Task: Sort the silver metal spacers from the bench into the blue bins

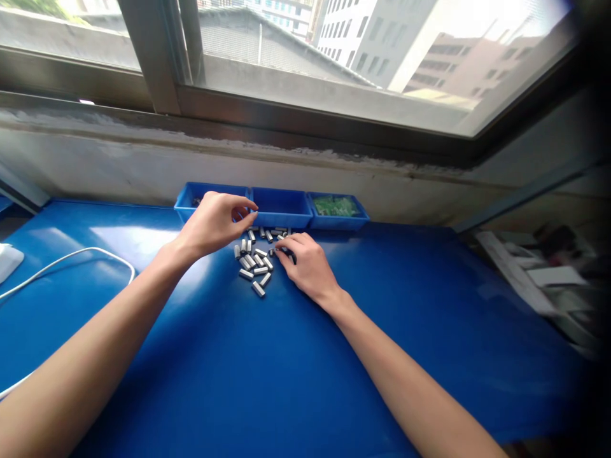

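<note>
Many metal pieces (258, 289) lay loose near table's (267, 381) far edge, just before 3 bins (286, 221). Left hand (216, 219) hung by bins, thumb and finger apart, nothing seen between. Right hand (311, 264) was at pieces' right side; whether pinching 1, could not tell. Pieces looked stiff, light singly, perhaps slick; mid-length sides seemed best hold.

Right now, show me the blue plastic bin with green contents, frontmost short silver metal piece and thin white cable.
Blue plastic bin with green contents (338, 223): head view, front wall.
Frontmost short silver metal piece (258, 289): head view, upper side.
Thin white cable (93, 249): head view, its bend.
</note>
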Demonstrator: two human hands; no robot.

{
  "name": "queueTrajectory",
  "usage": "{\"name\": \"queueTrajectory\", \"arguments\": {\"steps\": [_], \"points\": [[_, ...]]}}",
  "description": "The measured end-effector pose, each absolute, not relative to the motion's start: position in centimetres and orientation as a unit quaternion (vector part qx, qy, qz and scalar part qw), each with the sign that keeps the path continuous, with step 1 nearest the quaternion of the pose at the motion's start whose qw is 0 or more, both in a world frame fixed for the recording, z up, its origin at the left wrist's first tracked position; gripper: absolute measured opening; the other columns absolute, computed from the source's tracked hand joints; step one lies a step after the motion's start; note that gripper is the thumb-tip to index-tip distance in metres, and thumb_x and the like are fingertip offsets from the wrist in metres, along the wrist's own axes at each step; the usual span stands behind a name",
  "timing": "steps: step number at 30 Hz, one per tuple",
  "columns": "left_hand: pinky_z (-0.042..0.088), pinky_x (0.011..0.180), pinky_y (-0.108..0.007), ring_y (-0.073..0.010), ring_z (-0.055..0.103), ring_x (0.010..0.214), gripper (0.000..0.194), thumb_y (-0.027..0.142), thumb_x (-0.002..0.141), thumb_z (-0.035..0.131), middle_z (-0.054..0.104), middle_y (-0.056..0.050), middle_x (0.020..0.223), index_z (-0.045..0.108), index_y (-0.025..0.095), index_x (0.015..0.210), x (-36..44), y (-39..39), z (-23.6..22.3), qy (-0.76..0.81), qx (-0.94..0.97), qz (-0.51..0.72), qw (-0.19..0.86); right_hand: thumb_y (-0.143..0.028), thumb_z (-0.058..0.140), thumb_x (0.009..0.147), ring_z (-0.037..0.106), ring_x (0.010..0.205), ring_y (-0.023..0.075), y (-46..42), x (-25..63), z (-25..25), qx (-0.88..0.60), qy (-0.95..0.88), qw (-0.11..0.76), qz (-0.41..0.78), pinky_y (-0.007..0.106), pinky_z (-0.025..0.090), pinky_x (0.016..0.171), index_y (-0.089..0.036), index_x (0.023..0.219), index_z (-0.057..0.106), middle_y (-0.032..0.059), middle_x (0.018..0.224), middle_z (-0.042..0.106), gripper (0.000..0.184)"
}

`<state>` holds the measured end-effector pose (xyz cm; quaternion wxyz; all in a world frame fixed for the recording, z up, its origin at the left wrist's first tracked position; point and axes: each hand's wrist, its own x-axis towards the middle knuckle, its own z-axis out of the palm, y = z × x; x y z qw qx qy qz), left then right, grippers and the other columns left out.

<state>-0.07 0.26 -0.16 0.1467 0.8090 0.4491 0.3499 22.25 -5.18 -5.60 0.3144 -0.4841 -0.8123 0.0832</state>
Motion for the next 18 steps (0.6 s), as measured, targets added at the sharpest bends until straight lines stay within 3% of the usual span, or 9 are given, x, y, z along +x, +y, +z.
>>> {"name": "queueTrajectory", "arguments": {"steps": [4,8,13,18], "points": [[0.052,0.069,-0.027,-0.0185,0.071,0.070,0.027,0.036,0.087,0.065,0.077,-0.004,0.079,0.080,0.017,0.099,0.0,0.2,-0.1,0.447,0.809,0.350,0.156,-0.013,0.065,0.089,0.068,0.092,0.0227,-5.3,22.5,-5.2,-0.504,-0.772,0.372,0.107,0.037,0.054,0.087,-0.020,0.093,0.074,0.0067,0.098,0.075,0.013],[0.052,0.067,-0.026,-0.0177,0.071,0.069,0.027,0.036,0.087,0.066,0.077,-0.004,0.077,0.080,0.018,0.101,0.4,-0.2,0.2,0.433,0.812,0.349,0.177,-0.024,0.069,0.087,0.069,0.079,0.0190,-5.2,22.6,-4.7,-0.520,-0.696,0.456,0.193,0.033,0.055,0.078,-0.022,0.089,0.073,0.0036,0.088,0.075,0.005],[0.052,0.067,-0.025,-0.0179,0.071,0.071,0.029,0.036,0.087,0.065,0.077,-0.004,0.078,0.080,0.017,0.104,0.7,-0.5,0.3,0.412,0.825,0.321,0.214,-0.043,0.080,0.077,0.069,0.078,0.0179,-4.5,22.7,-4.6,-0.510,-0.566,0.529,0.374,0.030,0.055,0.075,-0.019,0.090,0.075,0.0038,0.086,0.075,0.028],[0.053,0.070,-0.024,-0.0180,0.072,0.074,0.027,0.033,0.087,0.065,0.078,-0.004,0.082,0.080,0.017,0.103,1.0,-0.6,0.1,0.397,0.836,0.306,0.221,-0.052,0.084,0.071,0.059,0.062,0.0127,-4.2,22.8,-4.4,-0.508,-0.482,0.564,0.438,0.027,0.049,0.062,-0.018,0.078,0.074,0.0004,0.068,0.068,0.036]]}}
